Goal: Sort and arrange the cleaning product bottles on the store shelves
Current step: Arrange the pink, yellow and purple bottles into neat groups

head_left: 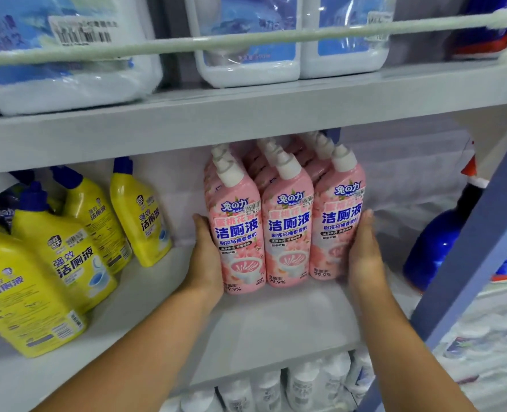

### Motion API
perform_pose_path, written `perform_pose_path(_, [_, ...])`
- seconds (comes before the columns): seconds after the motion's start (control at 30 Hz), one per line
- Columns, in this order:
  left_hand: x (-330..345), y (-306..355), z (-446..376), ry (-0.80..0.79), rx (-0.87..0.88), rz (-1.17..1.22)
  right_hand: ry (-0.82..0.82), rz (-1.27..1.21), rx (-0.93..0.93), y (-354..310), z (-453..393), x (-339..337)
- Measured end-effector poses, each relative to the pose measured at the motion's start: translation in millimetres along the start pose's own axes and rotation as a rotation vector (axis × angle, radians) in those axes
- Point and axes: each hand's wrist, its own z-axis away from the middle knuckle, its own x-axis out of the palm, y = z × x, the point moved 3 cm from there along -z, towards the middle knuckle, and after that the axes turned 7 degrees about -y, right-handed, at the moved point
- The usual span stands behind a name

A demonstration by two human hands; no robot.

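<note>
Three rows of pink toilet-cleaner bottles [286,224] with white angled caps stand upright on the middle white shelf [276,319], several deep. My left hand [206,257] lies flat against the left side of the front left bottle. My right hand [365,254] presses flat against the right side of the front right bottle. Both hands have straight fingers and squeeze the block of bottles between them.
Yellow toilet-cleaner bottles [53,257] with blue caps stand to the left on the same shelf. Large white and blue jugs [246,40] fill the shelf above. A dark blue bottle [436,248] stands at right behind a blue upright post [478,233]. White bottles [299,385] sit below.
</note>
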Motion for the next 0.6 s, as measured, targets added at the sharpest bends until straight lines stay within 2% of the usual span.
perform_pose_path(0.1, [-1, -2, -5, -0.017, 0.023, 0.000, -0.006, -0.031, 0.041, 14, -7, -1])
perform_pose_path(0.43, [-5, -4, -6, -0.033, 0.034, -0.027, -0.019, 0.001, 0.011, 14, -14, -1])
perform_pose_path(0.5, [-5, -2, -8, -0.037, 0.036, -0.014, -0.030, 0.043, -0.026, 8, -7, 0])
perform_pose_path(0.6, [-5, 3, -13, -0.030, 0.062, -0.006, -0.122, 0.136, -0.251, 4, 8, -1])
